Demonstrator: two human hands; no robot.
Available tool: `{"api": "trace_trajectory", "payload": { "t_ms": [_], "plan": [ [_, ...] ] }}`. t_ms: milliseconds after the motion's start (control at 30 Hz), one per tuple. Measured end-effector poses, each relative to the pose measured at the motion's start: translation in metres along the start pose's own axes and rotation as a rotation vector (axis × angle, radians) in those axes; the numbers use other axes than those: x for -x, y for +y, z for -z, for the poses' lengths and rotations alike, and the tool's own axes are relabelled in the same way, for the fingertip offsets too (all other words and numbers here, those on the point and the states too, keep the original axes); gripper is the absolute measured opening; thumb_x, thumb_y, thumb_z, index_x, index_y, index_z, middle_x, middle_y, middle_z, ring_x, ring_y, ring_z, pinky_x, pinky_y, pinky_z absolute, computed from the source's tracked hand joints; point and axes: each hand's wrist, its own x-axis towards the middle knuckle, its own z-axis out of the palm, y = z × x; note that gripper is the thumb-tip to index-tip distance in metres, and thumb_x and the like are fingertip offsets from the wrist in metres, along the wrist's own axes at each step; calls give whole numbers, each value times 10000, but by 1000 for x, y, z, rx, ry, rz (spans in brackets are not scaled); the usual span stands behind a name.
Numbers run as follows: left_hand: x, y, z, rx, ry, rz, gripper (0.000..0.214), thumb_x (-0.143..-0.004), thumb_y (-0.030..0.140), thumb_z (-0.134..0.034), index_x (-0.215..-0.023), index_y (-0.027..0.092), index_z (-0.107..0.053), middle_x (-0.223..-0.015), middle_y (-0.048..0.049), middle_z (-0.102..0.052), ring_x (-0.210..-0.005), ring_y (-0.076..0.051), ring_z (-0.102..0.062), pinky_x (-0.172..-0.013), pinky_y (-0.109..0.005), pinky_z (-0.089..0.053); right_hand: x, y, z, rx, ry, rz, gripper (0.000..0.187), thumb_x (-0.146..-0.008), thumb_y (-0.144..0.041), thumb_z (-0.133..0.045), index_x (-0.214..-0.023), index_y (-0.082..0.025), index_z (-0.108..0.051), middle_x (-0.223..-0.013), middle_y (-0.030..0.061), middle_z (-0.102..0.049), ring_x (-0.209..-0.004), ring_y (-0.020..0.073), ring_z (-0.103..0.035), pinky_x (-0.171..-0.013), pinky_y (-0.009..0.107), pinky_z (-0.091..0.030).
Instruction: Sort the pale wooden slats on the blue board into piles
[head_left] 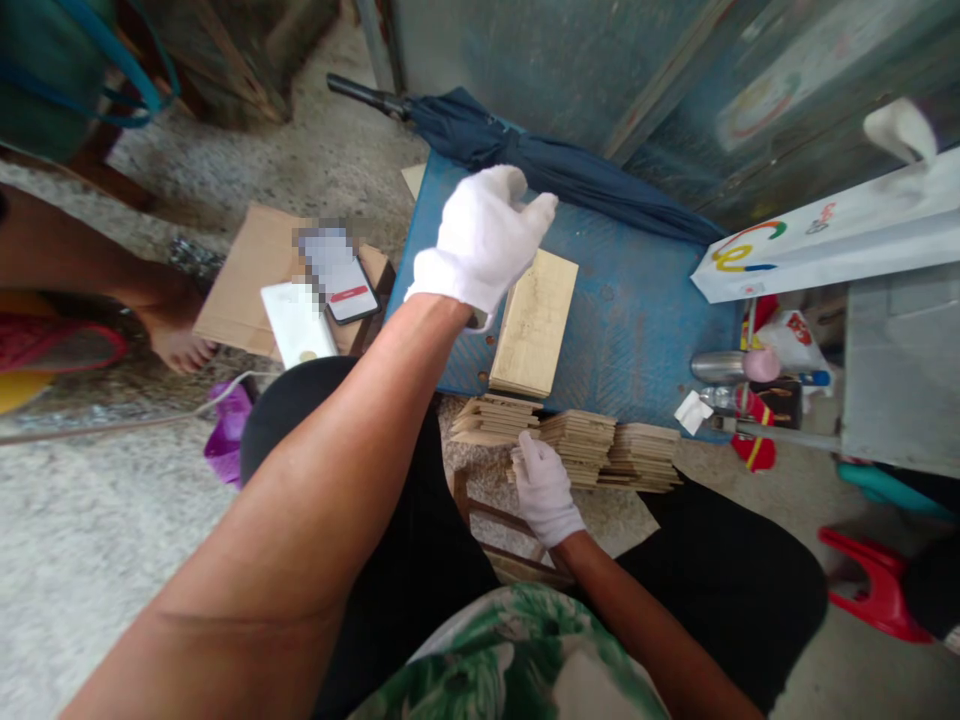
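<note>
Left hand up over the blue counter, fingers loosely curled, nothing visibly pinched. It hovers just above the far end of the board stack, whose long axis runs from the counter's near edge toward its far edge. Right hand sits lower, fingers laid on the slat piles at the near edge; grip unclear. Left hand is nearer the boards.

floor: speckled grey concrete; wall: blue-green metal; stool: red plastic
</note>
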Motion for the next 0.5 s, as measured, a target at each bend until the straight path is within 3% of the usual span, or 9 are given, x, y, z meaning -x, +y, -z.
{"api": "trace_trajectory", "payload": {
  "t_ms": [267,500],
  "plan": [
    [-3,2,-6,-51,-8,-3,340,-949,404,-514,-1167,247,-721,-1256,-50,-748,-1170,-226,-672,-1038,-302,-490,-2,-14,10,171,-187,-38,522,-1004,-208,-521,-1521,-132,-504,-1283,189,-644,-1087,275,-624,-880,355,-517],
    [-2,1,-7,-43,-93,0,433,-938,472,-446,-1217,242,-684,-1257,-38,-747,-1178,-239,-613,-1066,-338,-445,5,-16,3,159,-86,27,605,-957,-199,-582,-1533,-81,-445,-1313,235,-616,-1137,330,-609,-950,439,-545]
  ]
}}
